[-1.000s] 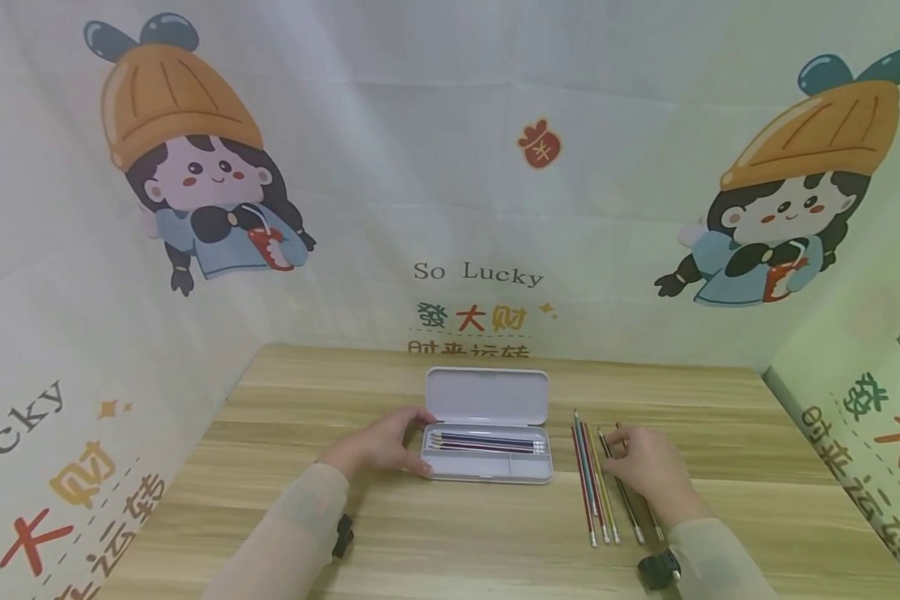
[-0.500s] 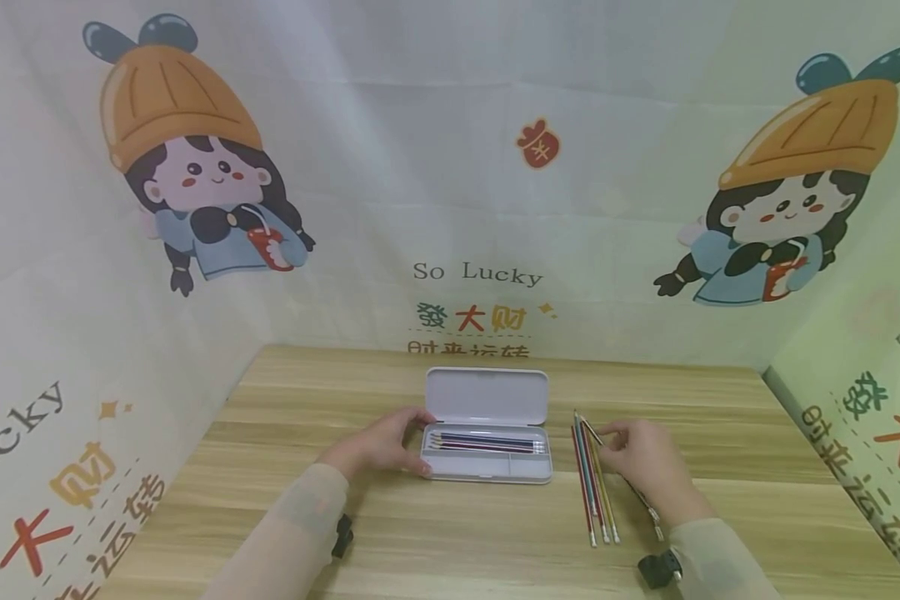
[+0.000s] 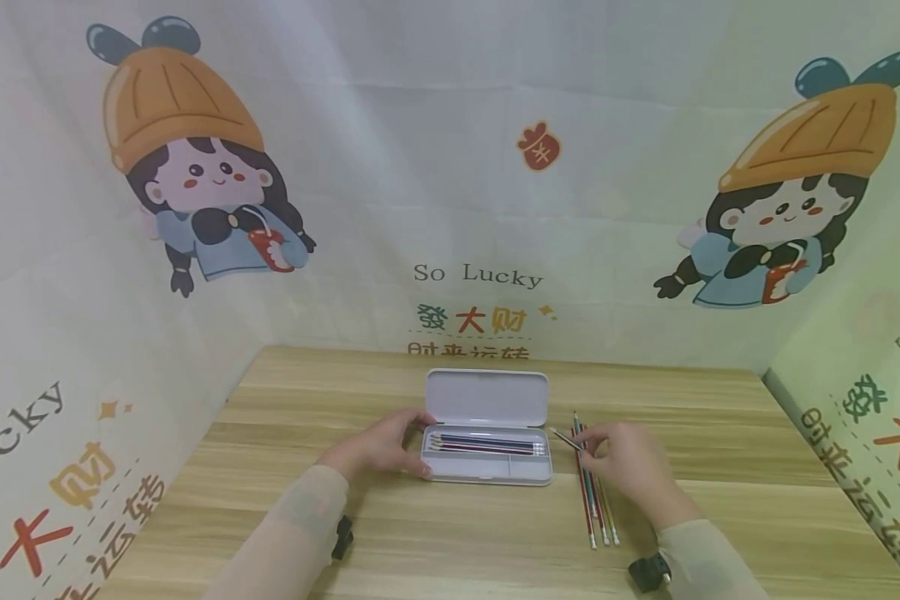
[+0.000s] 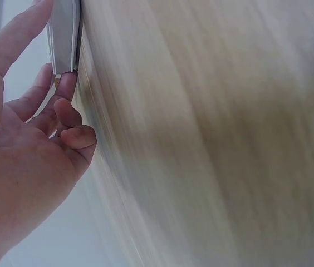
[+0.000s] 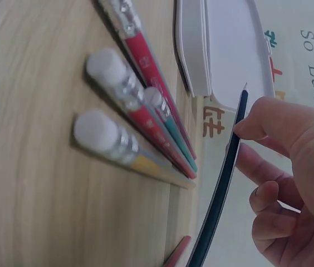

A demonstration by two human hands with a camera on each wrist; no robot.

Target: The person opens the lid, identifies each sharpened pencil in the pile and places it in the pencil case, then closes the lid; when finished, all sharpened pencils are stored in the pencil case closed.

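A white pencil case (image 3: 487, 479) lies with its lid raised, several pencils (image 3: 487, 443) in its back compartment. My left hand (image 3: 378, 443) grips the case's left end, thumb at the front corner and fingers at the back. In the left wrist view, fingertips touch the case end (image 4: 65, 39). My right hand (image 3: 630, 462) pinches a dark pencil (image 5: 224, 172) between thumb and index finger, its sharpened tip pointing toward the case. Below that hand, red, teal and yellow pencils (image 3: 591, 500) lie side by side, white erasers toward me.
The wooden table (image 3: 330, 375) carries the case and the loose pencils. At the bottom of the right wrist view shows a reddish pencil-like end (image 5: 176, 251). A printed cloth (image 3: 360, 208) hangs behind the table and along both sides.
My right hand has lifted the dark pencil and moved left over the loose pencils, its tip swinging toward the case. My left hand and the case have stayed put.
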